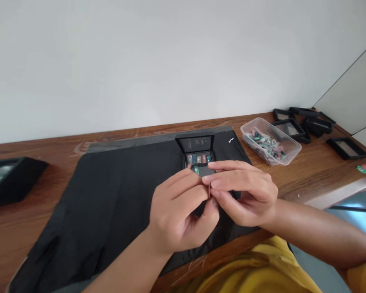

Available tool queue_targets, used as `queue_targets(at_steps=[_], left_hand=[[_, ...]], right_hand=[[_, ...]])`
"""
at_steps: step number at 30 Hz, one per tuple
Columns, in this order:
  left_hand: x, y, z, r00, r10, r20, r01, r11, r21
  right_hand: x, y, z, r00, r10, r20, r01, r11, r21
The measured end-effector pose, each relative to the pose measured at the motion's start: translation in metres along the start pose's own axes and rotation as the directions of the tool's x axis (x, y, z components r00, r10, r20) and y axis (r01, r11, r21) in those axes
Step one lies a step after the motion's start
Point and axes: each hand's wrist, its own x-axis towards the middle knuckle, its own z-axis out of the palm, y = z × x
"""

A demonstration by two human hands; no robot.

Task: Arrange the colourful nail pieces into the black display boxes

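The left hand (181, 211) and right hand (245, 191) meet at the near side of the open black case (205, 171), both pinching one thin reddish-brown piece (209, 190) between their fingertips. The case holds glossy nail-shaped pieces (199, 159). Under the case: a black sheet (118, 195). Right of the case: a clear plastic tub (289, 143), then black boxes (318, 126).

A small reddish piece (209, 190) (seemingly edge-on) stands upright.
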Motion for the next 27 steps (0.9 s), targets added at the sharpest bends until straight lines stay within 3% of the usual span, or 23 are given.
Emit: queue_targets(at_steps=[27], left_hand=[[-0.0004,0.0004,0.0013,1.0,-0.003,-0.031,0.005,0.999,0.048]], right_hand=[[-0.0078,-0.0005,-0.0034,0.997,0.067,0.043,-0.067,0.998,-0.008]])
